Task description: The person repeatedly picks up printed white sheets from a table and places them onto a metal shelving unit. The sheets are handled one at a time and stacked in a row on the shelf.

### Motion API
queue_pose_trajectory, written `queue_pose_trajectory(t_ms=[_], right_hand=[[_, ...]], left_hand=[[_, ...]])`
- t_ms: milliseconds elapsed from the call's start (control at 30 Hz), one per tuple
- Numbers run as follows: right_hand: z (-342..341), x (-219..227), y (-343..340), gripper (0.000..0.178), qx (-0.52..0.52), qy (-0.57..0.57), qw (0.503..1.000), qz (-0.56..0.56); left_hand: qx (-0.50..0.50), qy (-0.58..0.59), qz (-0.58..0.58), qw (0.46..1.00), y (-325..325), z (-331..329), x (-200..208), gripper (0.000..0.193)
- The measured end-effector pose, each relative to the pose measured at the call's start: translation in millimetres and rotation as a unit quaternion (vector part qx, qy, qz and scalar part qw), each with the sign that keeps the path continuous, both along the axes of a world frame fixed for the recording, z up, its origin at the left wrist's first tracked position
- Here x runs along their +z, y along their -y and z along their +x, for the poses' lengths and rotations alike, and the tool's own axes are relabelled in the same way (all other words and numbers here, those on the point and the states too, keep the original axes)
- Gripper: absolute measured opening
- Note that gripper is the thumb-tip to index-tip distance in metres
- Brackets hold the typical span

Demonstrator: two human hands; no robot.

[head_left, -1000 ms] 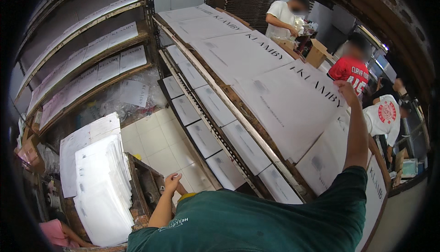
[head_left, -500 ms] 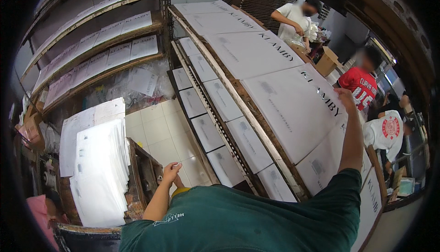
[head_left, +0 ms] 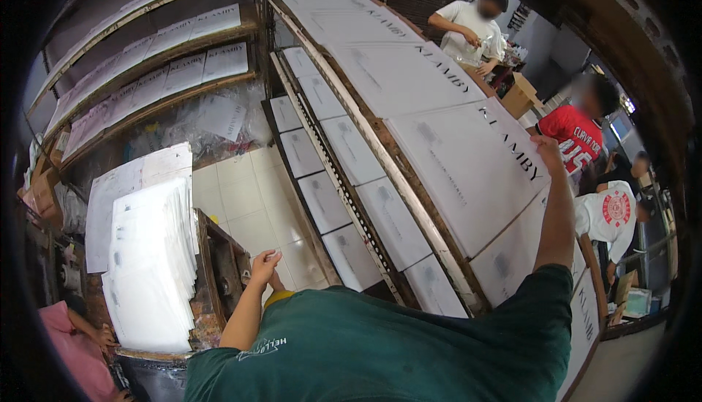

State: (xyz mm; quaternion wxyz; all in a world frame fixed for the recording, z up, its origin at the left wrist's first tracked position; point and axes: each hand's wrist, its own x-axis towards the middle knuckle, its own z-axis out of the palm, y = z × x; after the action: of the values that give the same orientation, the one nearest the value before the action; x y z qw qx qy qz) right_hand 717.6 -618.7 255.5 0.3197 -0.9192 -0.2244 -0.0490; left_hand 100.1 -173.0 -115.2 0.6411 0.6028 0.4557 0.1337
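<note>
My right arm reaches across the sloping upper rack, and my right hand (head_left: 546,151) is at the far right corner of a white printed sheet (head_left: 461,172), its fingers closed on the edge. The sheet lies flat, with dark lettering along its far side and a small grey print nearer me. Low beside my body, my left hand (head_left: 265,267) hangs over the floor with its fingers loosely bent and apart. It appears to hold nothing. More white printed sheets (head_left: 398,73) lie along the same rack.
A lower rack (head_left: 355,146) carries smaller printed sheets. Left stands a thick stack of white sheets (head_left: 150,270) on a wooden stand (head_left: 219,263). Shelves (head_left: 161,77) with sheets line the back left. People in white (head_left: 468,33), red (head_left: 574,135) and pink (head_left: 73,351) are around.
The view has shifted slightly, and the person in pink at lower left shows more. My right hand stays at the sheet's corner; my left hand keeps nearly the same pose.
</note>
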Motion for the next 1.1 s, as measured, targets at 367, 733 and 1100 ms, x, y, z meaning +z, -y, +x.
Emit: queue_pose_trajectory(t_ms=[367, 733, 1100], right_hand=[[25, 31, -13, 0.039, 0.000, 0.332, 0.928, -0.167], [-185, 142, -508, 0.049, 0.378, 0.261, 0.887, 0.049], [-364, -60, -650, 0.049, 0.600, -0.206, 0.765, 0.114]], left_hand=[[-0.021, 0.001, -0.047, 0.999, -10, 10, 3, 0.043], [0.033, 0.140, 0.034, 0.989, -96, 38, 49, 0.035], [0.188, 0.229, 0.100, 0.950, -168, -14, 82, 0.040]])
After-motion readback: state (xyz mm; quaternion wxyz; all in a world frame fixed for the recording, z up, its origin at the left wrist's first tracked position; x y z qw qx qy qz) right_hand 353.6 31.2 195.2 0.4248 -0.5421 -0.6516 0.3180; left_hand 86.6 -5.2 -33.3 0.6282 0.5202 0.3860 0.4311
